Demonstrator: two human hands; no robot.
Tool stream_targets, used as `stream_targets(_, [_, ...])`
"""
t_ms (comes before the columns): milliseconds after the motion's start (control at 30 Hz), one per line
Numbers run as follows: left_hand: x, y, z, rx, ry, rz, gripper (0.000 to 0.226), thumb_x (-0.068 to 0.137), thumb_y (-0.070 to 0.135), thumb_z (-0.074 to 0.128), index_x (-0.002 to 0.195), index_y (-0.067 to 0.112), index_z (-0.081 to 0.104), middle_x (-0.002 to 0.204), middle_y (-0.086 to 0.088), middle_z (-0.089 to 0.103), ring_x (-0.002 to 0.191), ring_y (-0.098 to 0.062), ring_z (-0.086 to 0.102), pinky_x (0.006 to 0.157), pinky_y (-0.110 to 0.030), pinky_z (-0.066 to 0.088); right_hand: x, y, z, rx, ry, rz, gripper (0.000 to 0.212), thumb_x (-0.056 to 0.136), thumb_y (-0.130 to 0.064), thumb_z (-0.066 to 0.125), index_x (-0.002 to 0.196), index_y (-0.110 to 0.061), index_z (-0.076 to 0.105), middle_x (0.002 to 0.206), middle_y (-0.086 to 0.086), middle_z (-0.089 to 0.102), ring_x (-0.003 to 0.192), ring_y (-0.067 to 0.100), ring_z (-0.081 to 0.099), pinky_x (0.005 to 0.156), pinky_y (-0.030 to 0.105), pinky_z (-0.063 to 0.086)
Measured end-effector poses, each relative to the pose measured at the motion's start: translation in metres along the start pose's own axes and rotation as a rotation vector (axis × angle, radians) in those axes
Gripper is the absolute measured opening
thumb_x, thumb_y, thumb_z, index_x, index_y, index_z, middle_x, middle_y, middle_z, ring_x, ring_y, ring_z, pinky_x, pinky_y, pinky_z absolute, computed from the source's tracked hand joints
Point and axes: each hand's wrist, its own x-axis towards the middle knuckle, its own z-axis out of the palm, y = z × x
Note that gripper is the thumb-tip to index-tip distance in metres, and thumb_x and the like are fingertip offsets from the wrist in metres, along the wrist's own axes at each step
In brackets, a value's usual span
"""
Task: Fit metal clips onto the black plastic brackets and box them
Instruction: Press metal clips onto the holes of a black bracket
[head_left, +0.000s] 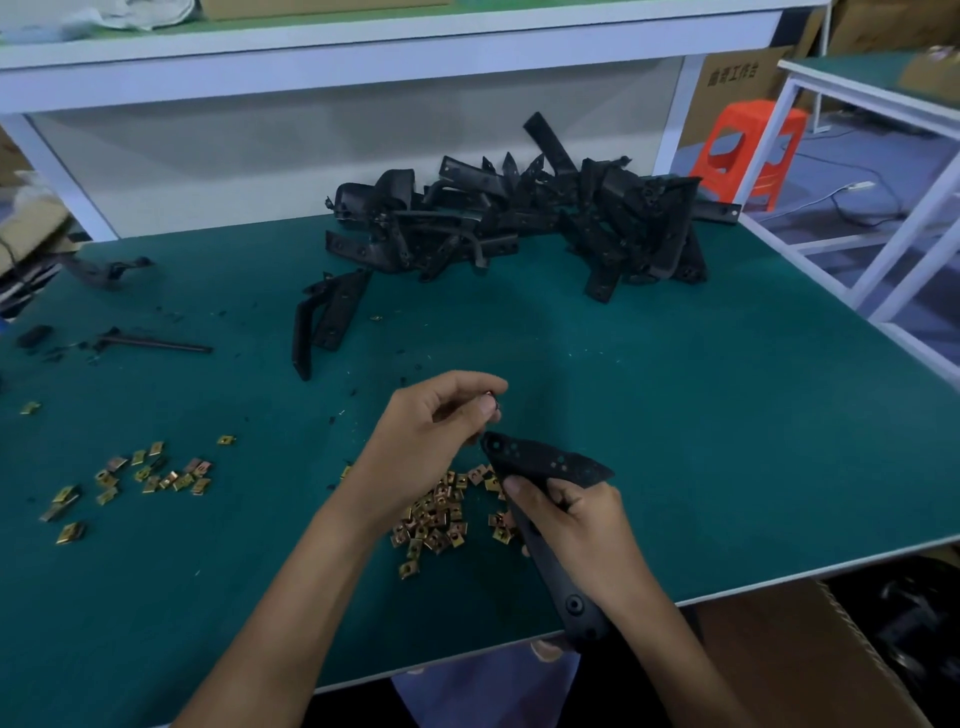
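— What's the bench like?
— A green mat (727, 415) strewn with black crumbs; a heap of black brackets (519, 223) at the back, below a white shelf (363, 57); brass-coloured clips (436, 514) piled near the front edge; an orange stool (748, 150) beyond; a cardboard box (779, 649) under the right corner.
— And the hands?
— The left hand (431, 441) pinches one small clip (491, 401) at its fingertips; the right hand (576, 519) curls round a bracket (545, 462), just over the pile.

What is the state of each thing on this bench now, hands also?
left hand: pinches a small clip at its fingertips.
right hand: holds the black bracket, tilted, holed end toward the clip.
bracket heap: loose, unsorted, at the far side of the mat.
clip pile: loose on the mat under the hands.
scattered clips: spread at the left.
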Motion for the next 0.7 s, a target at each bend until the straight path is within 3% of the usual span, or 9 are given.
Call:
stream_targets(67, [0.000, -0.001, 0.001, 0.022, 0.009, -0.007, 0.018, 0.101, 0.025, 0.060, 0.101, 0.039, 0.071, 0.095, 0.007, 0.075, 0.090, -0.004, 0.067, 0.083, -0.023, 0.055, -0.001, 0.003, 0.000, 0.019, 0.016, 0.020, 0.042, 0.095, -0.034, 0.069, 0.055, -0.039, 0.055, 0.049, -0.017, 0.047, 0.046, -0.001, 0.045, 0.044, 0.024, 0.040])
stream_targets(133, [0.000, -0.002, 0.001, 0.092, 0.026, -0.004, 0.016, 0.102, 0.030, 0.058, 0.100, 0.040, 0.069, 0.090, 0.010, 0.072, 0.086, -0.002, 0.065, 0.079, -0.018, 0.052, -0.002, 0.003, -0.001, 0.080, 0.006, 0.068, 0.038, 0.090, -0.049, 0.067, 0.057, -0.031, 0.058, 0.052, -0.003, 0.056, 0.047, 0.021, 0.059, 0.045, 0.045, 0.046])
stream_targets(167, [0.000, -0.001, 0.001, 0.115, 0.030, -0.001, 0.015, 0.101, 0.031, 0.058, 0.100, 0.041, 0.069, 0.088, 0.011, 0.071, 0.085, 0.000, 0.065, 0.078, -0.014, 0.050, -0.002, 0.003, -0.001, 0.089, 0.002, 0.081, 0.039, 0.088, -0.052, 0.066, 0.057, -0.029, 0.060, 0.053, 0.002, 0.059, 0.049, 0.029, 0.061, 0.045, 0.050, 0.045])
stream_targets(267, [-0.001, 0.001, 0.002, 0.092, 0.020, -0.009, 0.017, 0.101, 0.030, 0.059, 0.098, 0.041, 0.071, 0.096, 0.014, 0.073, 0.094, 0.000, 0.068, 0.080, -0.009, 0.050, -0.003, 0.002, -0.002, 0.074, -0.010, 0.091, 0.039, 0.090, -0.049, 0.068, 0.056, -0.032, 0.061, 0.051, 0.002, 0.058, 0.048, 0.030, 0.060, 0.043, 0.043, 0.043])
stream_targets(333, [-0.002, 0.003, 0.003, 0.084, 0.005, -0.011, 0.016, 0.100, 0.027, 0.061, 0.100, 0.040, 0.071, 0.099, 0.013, 0.073, 0.097, -0.002, 0.068, 0.082, -0.011, 0.050, -0.003, 0.005, -0.001, 0.032, -0.024, 0.070, 0.042, 0.095, -0.036, 0.070, 0.054, -0.036, 0.058, 0.048, -0.009, 0.051, 0.043, 0.008, 0.050, 0.044, 0.028, 0.035])
stream_targets(400, [-0.001, 0.006, 0.002, 0.104, -0.007, -0.004, 0.017, 0.099, 0.023, 0.063, 0.104, 0.038, 0.068, 0.099, 0.010, 0.073, 0.096, -0.004, 0.067, 0.081, -0.012, 0.050, -0.003, 0.005, 0.000, -0.005, -0.048, 0.094, 0.043, 0.096, -0.034, 0.069, 0.055, -0.030, 0.057, 0.049, -0.010, 0.051, 0.048, -0.001, 0.044, 0.048, 0.022, 0.030])
stream_targets(500, [-0.002, 0.011, 0.001, 0.107, -0.012, -0.009, 0.014, 0.097, 0.019, 0.067, 0.101, 0.031, 0.072, 0.095, 0.011, 0.074, 0.093, -0.002, 0.067, 0.079, -0.012, 0.049, -0.003, 0.003, 0.001, 0.010, -0.078, 0.121, 0.039, 0.096, -0.039, 0.067, 0.060, -0.025, 0.062, 0.057, -0.005, 0.065, 0.052, 0.009, 0.062, 0.048, 0.033, 0.042])
stream_targets(600, [-0.004, 0.015, 0.000, 0.118, -0.066, -0.017, 0.018, 0.098, 0.016, 0.065, 0.098, 0.029, 0.078, 0.098, 0.012, 0.075, 0.096, 0.000, 0.067, 0.081, -0.010, 0.048, -0.002, 0.002, 0.002, -0.007, -0.084, 0.129, 0.048, 0.093, -0.054, 0.064, 0.063, -0.017, 0.059, 0.060, 0.005, 0.064, 0.058, 0.027, 0.064, 0.054, 0.050, 0.047])
stream_targets(700, [-0.006, 0.016, 0.000, 0.116, -0.110, -0.046, 0.019, 0.099, 0.016, 0.064, 0.101, 0.028, 0.079, 0.101, 0.007, 0.076, 0.100, -0.005, 0.067, 0.085, -0.013, 0.050, -0.002, 0.004, 0.002, -0.084, -0.101, 0.130, 0.057, 0.086, -0.069, 0.055, 0.066, -0.015, 0.058, 0.060, 0.002, 0.063, 0.059, 0.024, 0.063, 0.057, 0.051, 0.048])
